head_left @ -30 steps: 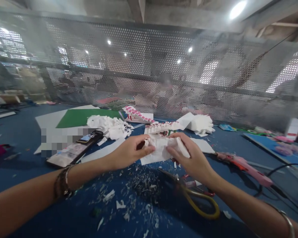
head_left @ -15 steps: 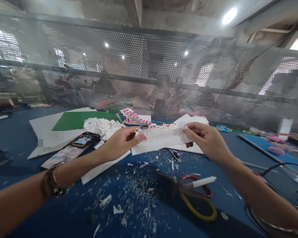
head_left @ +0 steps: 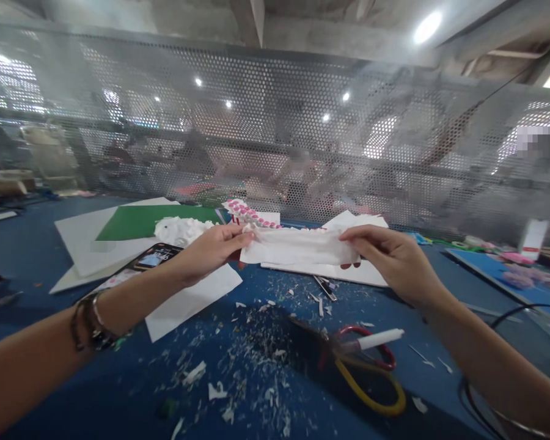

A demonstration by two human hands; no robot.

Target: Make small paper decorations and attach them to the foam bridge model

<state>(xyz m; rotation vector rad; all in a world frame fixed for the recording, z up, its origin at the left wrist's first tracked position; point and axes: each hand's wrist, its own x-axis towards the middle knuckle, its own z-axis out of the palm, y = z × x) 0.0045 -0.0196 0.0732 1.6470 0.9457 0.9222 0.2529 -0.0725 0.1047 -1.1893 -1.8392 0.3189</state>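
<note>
A strip of thin white paper or tissue (head_left: 297, 246) is stretched level above the table. My left hand (head_left: 215, 249) pinches its left end between thumb and fingers, and my right hand (head_left: 389, 256) pinches the right end. Behind the strip lies white paper with pink petal-like pieces (head_left: 245, 211), partly covered by it. A crumpled white heap (head_left: 181, 230) sits just beyond my left hand. Below the strip are scissors (head_left: 371, 391) with one red and one yellow handle loop, and a white pen (head_left: 378, 338) lies across them.
Paper scraps (head_left: 217, 390) litter the blue table (head_left: 132, 397). Left are a phone (head_left: 158, 255), partly behind my forearm, a green sheet (head_left: 132, 221) and white sheets (head_left: 82, 244). A blue board (head_left: 481, 269) lies right. A perforated metal screen (head_left: 275, 122) stands behind.
My hands have drawn slightly farther apart, so the strip now looks flatter and more level. My left hand has shifted left and up, covering more of the phone.
</note>
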